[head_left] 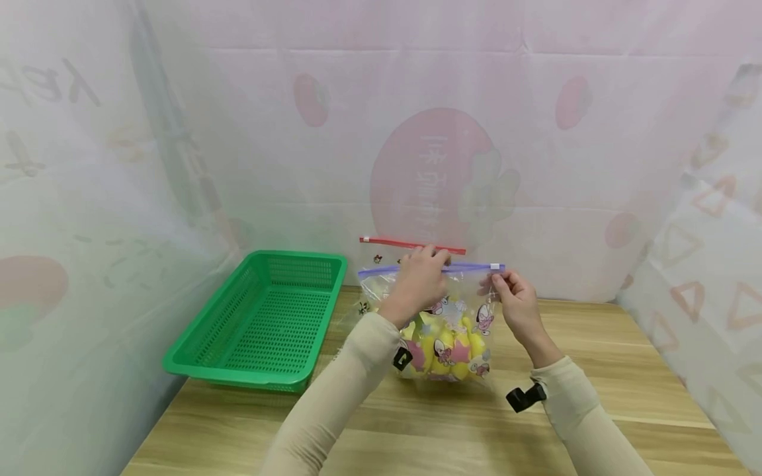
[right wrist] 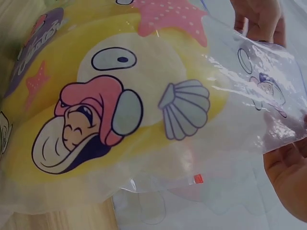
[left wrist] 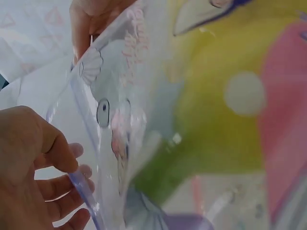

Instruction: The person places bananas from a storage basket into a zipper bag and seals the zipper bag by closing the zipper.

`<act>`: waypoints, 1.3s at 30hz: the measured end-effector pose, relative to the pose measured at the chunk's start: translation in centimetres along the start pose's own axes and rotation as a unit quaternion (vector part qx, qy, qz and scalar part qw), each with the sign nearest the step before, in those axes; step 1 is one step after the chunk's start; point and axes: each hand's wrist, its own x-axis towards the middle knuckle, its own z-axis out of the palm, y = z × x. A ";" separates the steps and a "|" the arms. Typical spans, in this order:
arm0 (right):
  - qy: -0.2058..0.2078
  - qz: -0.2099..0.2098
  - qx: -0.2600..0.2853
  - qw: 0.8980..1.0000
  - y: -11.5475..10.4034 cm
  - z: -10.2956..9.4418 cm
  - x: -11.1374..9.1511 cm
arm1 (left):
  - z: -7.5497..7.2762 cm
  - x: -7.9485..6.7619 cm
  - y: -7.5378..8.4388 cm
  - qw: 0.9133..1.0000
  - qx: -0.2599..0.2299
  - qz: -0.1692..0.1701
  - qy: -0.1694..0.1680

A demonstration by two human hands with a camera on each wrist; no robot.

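Note:
A clear plastic zip bag (head_left: pixel 443 344) with cartoon sea prints stands on the table, filled with yellow rounded things and a bit of green. Along its top runs a purple zip strip (head_left: pixel 461 267), with a white slider (head_left: pixel 495 266) at the right end. My left hand (head_left: pixel 419 281) grips the strip near its middle, the thumb on one face and the fingers behind, as the left wrist view shows. At the upper right corner, just under the slider, my right hand (head_left: pixel 519 305) pinches the bag between thumb and fingers. The yellow contents are blurred through the printed film.
Behind the purple strip a second clear bag with a red zip strip (head_left: pixel 411 245) leans against the printed curtain (head_left: pixel 333 165). An open green plastic basket (head_left: pixel 333 311) sits at the left of the wooden table (head_left: pixel 619 370).

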 end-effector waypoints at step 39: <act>0.062 0.004 0.142 0.988 0.1 -0.5 0.9 | 1.9 3.0 4.4 0.970 -0.241 -0.014 -0.006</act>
